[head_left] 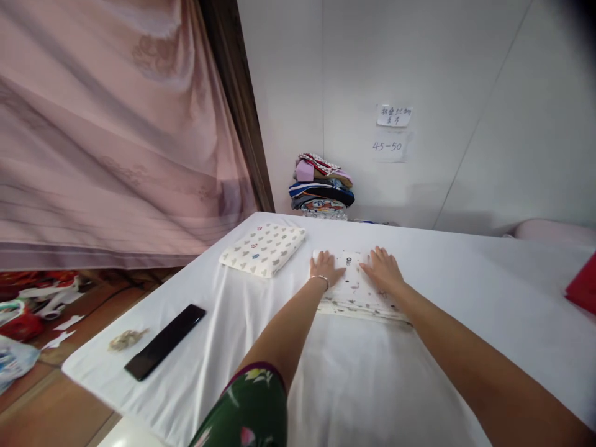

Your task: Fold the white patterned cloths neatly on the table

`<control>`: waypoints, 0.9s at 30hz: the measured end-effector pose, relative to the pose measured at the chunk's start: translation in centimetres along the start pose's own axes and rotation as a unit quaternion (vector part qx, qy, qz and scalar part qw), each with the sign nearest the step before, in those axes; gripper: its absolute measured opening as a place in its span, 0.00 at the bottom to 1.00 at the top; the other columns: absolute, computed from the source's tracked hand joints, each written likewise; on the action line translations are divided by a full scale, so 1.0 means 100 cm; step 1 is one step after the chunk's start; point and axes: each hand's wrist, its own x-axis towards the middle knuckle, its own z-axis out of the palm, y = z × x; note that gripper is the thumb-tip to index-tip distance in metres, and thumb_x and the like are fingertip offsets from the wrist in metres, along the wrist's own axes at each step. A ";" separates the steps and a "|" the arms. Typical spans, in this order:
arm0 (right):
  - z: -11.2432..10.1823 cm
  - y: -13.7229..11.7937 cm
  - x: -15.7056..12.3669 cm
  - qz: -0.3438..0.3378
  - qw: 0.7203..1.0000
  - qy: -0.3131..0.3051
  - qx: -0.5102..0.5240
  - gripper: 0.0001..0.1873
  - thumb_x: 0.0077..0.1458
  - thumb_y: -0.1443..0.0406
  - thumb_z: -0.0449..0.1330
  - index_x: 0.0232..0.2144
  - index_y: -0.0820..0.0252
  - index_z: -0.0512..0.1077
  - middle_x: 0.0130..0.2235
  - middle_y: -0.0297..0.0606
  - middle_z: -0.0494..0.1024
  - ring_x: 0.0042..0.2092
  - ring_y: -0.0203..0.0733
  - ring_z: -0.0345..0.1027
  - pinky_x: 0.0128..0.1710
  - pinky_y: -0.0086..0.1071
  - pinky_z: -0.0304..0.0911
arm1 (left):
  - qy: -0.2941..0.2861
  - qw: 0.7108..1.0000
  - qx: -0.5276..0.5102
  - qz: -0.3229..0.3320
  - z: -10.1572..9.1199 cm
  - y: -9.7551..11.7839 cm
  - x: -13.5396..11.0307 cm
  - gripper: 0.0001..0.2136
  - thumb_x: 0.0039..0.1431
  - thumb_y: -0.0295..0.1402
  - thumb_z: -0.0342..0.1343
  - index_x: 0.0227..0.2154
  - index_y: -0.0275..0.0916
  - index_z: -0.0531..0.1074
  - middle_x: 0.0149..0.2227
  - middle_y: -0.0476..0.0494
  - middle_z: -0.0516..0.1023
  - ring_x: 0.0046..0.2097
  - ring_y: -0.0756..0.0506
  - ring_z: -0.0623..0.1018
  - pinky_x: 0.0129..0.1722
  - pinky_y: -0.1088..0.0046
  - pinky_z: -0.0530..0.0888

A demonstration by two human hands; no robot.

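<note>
A small white printed garment (356, 293), folded flat, lies on the white sheet covering the table (372, 372). My left hand (325, 267) rests flat on its left part with fingers stretched out; a thin bracelet circles the wrist. My right hand (384, 268) lies flat on its right part, fingers spread. Neither hand grips anything. Left of the hands sits a folded white cloth with small grey and red prints (264, 248).
A black phone (166, 340) and a small tangled bundle (126, 339) lie near the table's left edge. A stack of folded coloured clothes (322, 186) stands at the far wall. Pink curtain at left, red object (583, 287) at right edge, clutter on the floor.
</note>
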 end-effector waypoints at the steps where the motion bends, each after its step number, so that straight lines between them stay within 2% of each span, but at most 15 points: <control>1: 0.008 0.007 0.003 0.025 1.000 -0.014 0.002 0.36 0.57 0.48 0.40 0.60 0.67 0.51 0.64 0.49 0.44 0.64 0.51 0.33 0.59 0.48 0.39 | -0.009 1.000 -0.005 -0.015 0.007 -0.005 0.002 0.34 0.55 0.54 0.37 0.61 0.40 0.49 0.65 0.43 0.40 0.65 0.41 0.40 0.60 0.51 0.41; 3: 0.023 0.022 0.005 0.052 0.998 -0.037 0.010 0.37 0.57 0.46 0.39 0.61 0.65 0.49 0.64 0.47 0.43 0.64 0.50 0.32 0.58 0.50 0.39 | -0.014 0.999 -0.014 -0.029 0.019 -0.014 0.003 0.34 0.55 0.54 0.36 0.61 0.40 0.46 0.65 0.44 0.38 0.65 0.41 0.39 0.60 0.51 0.42; 6: 0.035 0.035 0.004 0.052 0.998 -0.038 0.022 0.39 0.56 0.45 0.37 0.61 0.63 0.47 0.65 0.44 0.41 0.64 0.49 0.30 0.58 0.49 0.41 | -0.004 0.999 -0.018 -0.026 0.027 -0.022 0.002 0.34 0.55 0.55 0.35 0.61 0.42 0.46 0.65 0.45 0.38 0.65 0.42 0.39 0.60 0.52 0.42; 10: 0.035 0.036 0.008 0.049 0.997 -0.037 0.041 0.40 0.56 0.45 0.38 0.61 0.65 0.48 0.64 0.46 0.42 0.64 0.50 0.30 0.58 0.46 0.44 | 0.008 0.999 -0.029 -0.030 0.027 -0.022 0.003 0.33 0.56 0.55 0.35 0.60 0.43 0.48 0.65 0.46 0.40 0.65 0.43 0.40 0.60 0.53 0.44; 14: 0.029 0.038 0.003 0.034 0.996 -0.040 0.067 0.34 0.57 0.49 0.41 0.59 0.65 0.52 0.64 0.47 0.43 0.64 0.50 0.31 0.58 0.44 0.45 | 0.035 0.997 -0.035 -0.052 0.023 -0.021 0.001 0.29 0.57 0.51 0.36 0.58 0.42 0.53 0.65 0.45 0.42 0.64 0.42 0.42 0.58 0.55 0.51; 17: 0.027 0.046 -0.014 0.036 0.996 -0.023 0.083 0.31 0.56 0.52 0.44 0.56 0.64 0.56 0.64 0.48 0.44 0.64 0.51 0.35 0.58 0.42 0.45 | 0.067 0.992 -0.037 -0.098 0.018 -0.022 -0.004 0.27 0.57 0.48 0.40 0.56 0.40 0.56 0.63 0.39 0.49 0.62 0.39 0.52 0.56 0.58 0.57; 19: 0.026 0.052 -0.032 0.057 0.992 -0.013 0.110 0.31 0.55 0.53 0.46 0.57 0.64 0.55 0.63 0.48 0.45 0.63 0.52 0.40 0.57 0.42 0.47 | 0.074 0.987 -0.052 -0.133 0.012 -0.025 -0.009 0.27 0.56 0.47 0.45 0.55 0.37 0.57 0.60 0.34 0.56 0.59 0.37 0.58 0.54 0.59 0.59; 23: 0.021 0.056 -0.067 0.086 0.976 -0.005 0.198 0.36 0.52 0.55 0.51 0.60 0.60 0.50 0.62 0.45 0.51 0.60 0.51 0.49 0.56 0.43 0.51 | 0.025 0.972 -0.120 -0.202 0.000 -0.038 -0.021 0.28 0.51 0.47 0.51 0.51 0.32 0.60 0.52 0.28 0.66 0.54 0.36 0.66 0.50 0.62 0.64; 27: 0.010 0.051 -0.086 0.115 0.965 0.003 0.236 0.37 0.47 0.57 0.55 0.59 0.59 0.53 0.59 0.42 0.59 0.58 0.51 0.54 0.56 0.42 0.52 | -0.022 0.961 -0.161 -0.222 -0.009 -0.050 -0.037 0.30 0.48 0.49 0.54 0.50 0.33 0.60 0.50 0.31 0.69 0.51 0.36 0.70 0.43 0.65 0.68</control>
